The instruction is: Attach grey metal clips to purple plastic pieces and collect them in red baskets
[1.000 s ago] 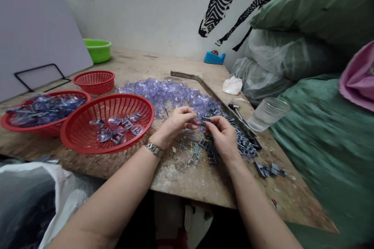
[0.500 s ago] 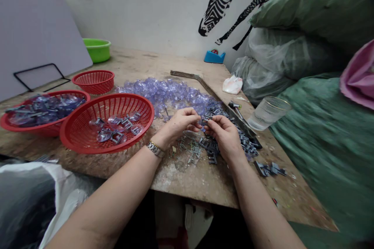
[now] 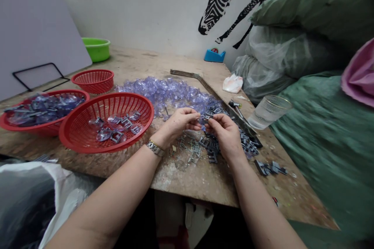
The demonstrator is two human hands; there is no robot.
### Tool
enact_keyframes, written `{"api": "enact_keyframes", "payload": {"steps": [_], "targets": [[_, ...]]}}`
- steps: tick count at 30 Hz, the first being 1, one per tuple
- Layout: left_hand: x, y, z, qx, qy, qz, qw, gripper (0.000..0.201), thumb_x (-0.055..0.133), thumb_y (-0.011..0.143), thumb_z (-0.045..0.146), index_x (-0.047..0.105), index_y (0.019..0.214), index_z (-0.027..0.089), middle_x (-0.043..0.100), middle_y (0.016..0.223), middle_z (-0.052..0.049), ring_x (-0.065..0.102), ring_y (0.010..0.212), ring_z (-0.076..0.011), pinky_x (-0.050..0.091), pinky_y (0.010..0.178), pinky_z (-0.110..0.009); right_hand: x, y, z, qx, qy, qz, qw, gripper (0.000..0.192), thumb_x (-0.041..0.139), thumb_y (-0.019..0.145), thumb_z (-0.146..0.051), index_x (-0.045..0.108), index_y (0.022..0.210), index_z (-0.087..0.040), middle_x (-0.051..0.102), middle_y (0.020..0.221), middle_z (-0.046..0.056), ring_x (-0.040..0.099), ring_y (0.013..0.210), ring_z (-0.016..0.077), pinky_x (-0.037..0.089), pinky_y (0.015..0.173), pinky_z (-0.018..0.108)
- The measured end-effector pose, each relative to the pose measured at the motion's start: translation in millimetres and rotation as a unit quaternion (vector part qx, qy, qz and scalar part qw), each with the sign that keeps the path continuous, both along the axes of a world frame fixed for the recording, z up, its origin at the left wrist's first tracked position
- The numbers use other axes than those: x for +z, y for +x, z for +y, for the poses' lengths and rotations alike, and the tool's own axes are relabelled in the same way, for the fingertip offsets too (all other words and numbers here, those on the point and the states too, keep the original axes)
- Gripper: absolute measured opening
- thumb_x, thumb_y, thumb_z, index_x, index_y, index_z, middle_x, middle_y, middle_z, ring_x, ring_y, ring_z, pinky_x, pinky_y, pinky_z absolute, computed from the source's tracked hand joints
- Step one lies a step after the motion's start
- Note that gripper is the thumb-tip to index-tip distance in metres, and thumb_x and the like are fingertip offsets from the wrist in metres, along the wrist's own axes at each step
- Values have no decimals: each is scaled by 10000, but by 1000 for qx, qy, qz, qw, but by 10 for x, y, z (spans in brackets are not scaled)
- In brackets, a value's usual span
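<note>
Over the front of the work table, my two hands meet almost fingertip to fingertip. My left hand (image 3: 184,121), with a watch on its wrist, is closed in a pinch; whatever it holds is hard to tell against the clear purple plastic behind. My right hand (image 3: 224,131) pinches a small dark grey plastic piece (image 3: 208,120) between thumb and forefinger. Right behind and under the hands lie a heap of grey plastic clips (image 3: 212,146) and a spread of clear purple suction cups (image 3: 165,91). Thin plastic scraps (image 3: 193,151) are scattered below the fingers.
A red basket (image 3: 106,149) holds several cups fitted with grey clips; a fuller red basket (image 3: 35,129) and a smaller one (image 3: 93,81) stand beside it. A bent metal bar (image 3: 214,91) borders the heap. At right are a glass (image 3: 269,113) and green sacks (image 3: 330,136).
Both hands stay close together in nearly the same place, with only slight finger movement. The camera view has shifted a little.
</note>
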State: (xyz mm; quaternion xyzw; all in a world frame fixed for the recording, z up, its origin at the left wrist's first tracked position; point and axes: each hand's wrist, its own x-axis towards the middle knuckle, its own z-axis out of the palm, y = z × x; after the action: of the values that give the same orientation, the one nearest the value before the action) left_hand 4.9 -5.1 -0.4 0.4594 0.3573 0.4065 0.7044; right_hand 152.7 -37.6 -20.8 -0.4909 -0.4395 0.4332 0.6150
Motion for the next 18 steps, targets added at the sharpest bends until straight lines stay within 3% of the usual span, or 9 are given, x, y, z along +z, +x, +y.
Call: {"api": "enact_keyframes", "payload": {"steps": [18], "targets": [[-44,7,5,-47,8,-18,999,156,536,892,207,503,770,114,564,679,6,589,509,-57,523,537,-192,-17,-24,-23,-8,57,-92,994,174,688,659,-337,578,713,-213,592,637,-34,571,610,141,472,618,286]]}}
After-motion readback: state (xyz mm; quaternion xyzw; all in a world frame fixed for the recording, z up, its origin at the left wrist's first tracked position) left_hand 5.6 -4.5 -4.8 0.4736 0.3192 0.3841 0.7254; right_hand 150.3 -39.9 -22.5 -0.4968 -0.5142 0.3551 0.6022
